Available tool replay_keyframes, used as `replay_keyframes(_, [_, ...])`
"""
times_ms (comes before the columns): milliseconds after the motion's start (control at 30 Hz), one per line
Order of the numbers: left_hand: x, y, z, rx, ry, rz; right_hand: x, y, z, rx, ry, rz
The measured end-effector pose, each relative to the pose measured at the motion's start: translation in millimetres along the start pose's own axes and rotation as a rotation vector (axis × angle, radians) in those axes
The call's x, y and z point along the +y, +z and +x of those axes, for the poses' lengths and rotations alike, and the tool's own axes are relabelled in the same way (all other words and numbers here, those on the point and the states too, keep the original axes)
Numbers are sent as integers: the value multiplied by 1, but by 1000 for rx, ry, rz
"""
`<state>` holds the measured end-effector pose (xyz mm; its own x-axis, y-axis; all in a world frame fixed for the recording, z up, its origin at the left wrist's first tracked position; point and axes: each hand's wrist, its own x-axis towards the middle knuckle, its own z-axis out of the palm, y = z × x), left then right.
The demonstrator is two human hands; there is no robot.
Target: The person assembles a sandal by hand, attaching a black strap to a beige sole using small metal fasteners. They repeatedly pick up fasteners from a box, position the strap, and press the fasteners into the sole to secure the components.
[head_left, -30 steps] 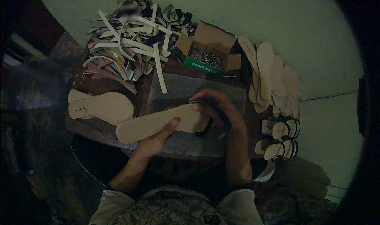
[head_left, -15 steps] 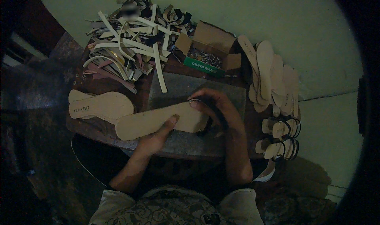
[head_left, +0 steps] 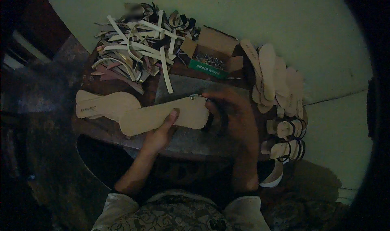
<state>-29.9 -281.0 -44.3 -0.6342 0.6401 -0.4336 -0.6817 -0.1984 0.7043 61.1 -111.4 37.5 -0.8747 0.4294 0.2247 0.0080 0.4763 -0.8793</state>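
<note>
Sliding rightward since earlier, the right hand (head_left: 230,103) is blurring beside the sole (head_left: 156,118), its grip unclear. The surface (head_left: 103,126) is spreading beneath the sole, the left hand (head_left: 157,138) is clasping the sole, and a silver tack (head_left: 192,98) is glinting at its upper-right corner.

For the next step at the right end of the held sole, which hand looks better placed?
Right, probably. The right hand is at that end, beside the dark strap. The left hand grips the sole farther along, near its middle, so it seems better suited to steadying it.
</note>
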Motion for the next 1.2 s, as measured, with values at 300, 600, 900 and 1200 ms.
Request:
replay_keyframes(300, [-2,2,-4,72,280,149,-12,-4,-27,-98,252,586])
replay_keyframes(600, [11,11,-20,-51,413,209,-16,21,-51,78,196,303])
replay_keyframes(900, [-23,34,-39,47,209,-19,-7,49,-52,330,317,548])
replay_keyframes(1200, [-13,30,-52,-182,793,1195,3,33,-40,441,347,693])
